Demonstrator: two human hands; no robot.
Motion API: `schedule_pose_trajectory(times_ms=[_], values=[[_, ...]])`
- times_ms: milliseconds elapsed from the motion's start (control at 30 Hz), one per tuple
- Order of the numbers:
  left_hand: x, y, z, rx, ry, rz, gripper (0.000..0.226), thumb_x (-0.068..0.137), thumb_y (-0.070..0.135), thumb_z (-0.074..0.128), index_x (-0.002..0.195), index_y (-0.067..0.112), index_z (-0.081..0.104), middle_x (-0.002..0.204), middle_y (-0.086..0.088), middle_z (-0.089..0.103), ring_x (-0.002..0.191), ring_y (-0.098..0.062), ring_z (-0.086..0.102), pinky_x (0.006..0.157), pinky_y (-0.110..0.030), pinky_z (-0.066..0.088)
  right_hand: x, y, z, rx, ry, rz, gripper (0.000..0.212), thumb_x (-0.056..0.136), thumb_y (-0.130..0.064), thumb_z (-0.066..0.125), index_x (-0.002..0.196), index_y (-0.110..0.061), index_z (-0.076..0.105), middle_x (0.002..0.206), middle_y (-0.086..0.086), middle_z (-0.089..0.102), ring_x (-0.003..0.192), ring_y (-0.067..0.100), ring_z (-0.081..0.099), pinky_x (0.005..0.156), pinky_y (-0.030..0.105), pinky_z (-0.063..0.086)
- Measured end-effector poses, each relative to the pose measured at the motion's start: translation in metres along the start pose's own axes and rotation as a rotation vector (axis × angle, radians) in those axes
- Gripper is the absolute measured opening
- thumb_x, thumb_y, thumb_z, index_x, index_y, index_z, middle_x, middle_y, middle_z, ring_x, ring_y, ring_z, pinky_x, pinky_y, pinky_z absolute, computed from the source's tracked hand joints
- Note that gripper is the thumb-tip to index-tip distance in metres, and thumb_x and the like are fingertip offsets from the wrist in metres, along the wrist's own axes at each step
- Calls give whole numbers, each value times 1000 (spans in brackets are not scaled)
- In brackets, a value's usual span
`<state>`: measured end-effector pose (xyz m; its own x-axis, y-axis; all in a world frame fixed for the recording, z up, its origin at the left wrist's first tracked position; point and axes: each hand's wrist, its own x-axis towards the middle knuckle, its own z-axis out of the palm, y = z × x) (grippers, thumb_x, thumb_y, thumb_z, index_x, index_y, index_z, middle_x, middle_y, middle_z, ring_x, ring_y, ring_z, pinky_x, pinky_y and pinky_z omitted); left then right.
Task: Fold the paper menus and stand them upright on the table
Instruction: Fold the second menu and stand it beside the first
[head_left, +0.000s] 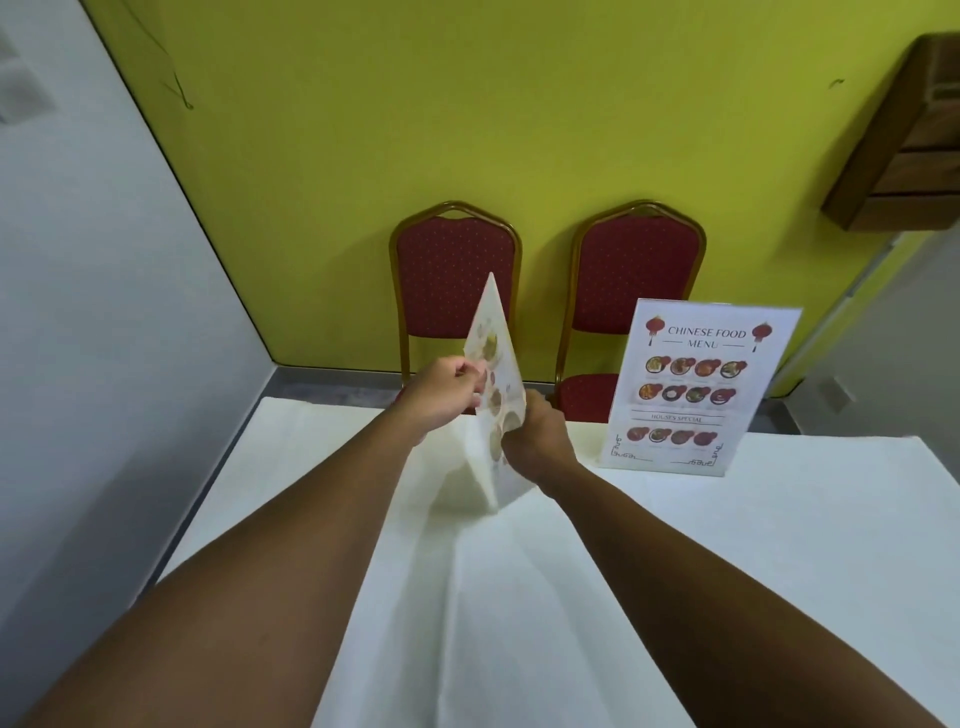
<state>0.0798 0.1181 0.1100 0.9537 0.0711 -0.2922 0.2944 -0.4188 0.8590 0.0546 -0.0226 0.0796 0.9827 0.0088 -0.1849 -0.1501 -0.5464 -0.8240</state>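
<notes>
Both hands, left hand (447, 387) and right hand (535, 434), pinch the translucent printed paper menu (493, 374); the operator should crease firmly, then stand it on the white-clothed surface (779, 545).

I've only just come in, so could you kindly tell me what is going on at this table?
A person is folding a paper menu, holding it up over the white table with both hands: the left hand pinches its left side, the right hand grips the right. It is not yet set down. A finished menu, headed "Chinese Food Menu", already stands upright at the table's far right, in front of two red chairs.
</notes>
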Motion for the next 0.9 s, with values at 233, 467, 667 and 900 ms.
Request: schedule_pose_trajectory(times_ms=[233,467,667,900], values=[[-5,-36,-20,181,86,-48,37,102,25,43,135,20,58,129,5,65,106,-21,62,74,-30,47,1,6,-18,359,-31,-104,40,82,6,57,116,-16,60,113,3,71,102,25,70,82,49,60],[0,-32,-32,-114,272,-95,37,93,27,52,130,22,53,125,4,67,107,-21,64,86,-38,54,-1,-3,-28,602,43,-304,32,87,0,67,116,-12,62,110,2,73,101,23,72,68,32,61],[0,-15,-34,-268,382,-36,40,88,16,60,126,20,53,115,1,70,98,-20,69,77,-39,60,9,-3,-22,321,353,-400,47,96,-30,60,141,-24,47,116,-10,61,102,7,65,81,30,59],[-3,-5,-20,-172,384,61,42,88,4,55,127,20,52,96,13,61,95,-19,64,64,-27,51,21,-2,-27,110,469,-270,74,89,5,44,157,-18,26,132,9,57,113,19,56,96,33,51]])
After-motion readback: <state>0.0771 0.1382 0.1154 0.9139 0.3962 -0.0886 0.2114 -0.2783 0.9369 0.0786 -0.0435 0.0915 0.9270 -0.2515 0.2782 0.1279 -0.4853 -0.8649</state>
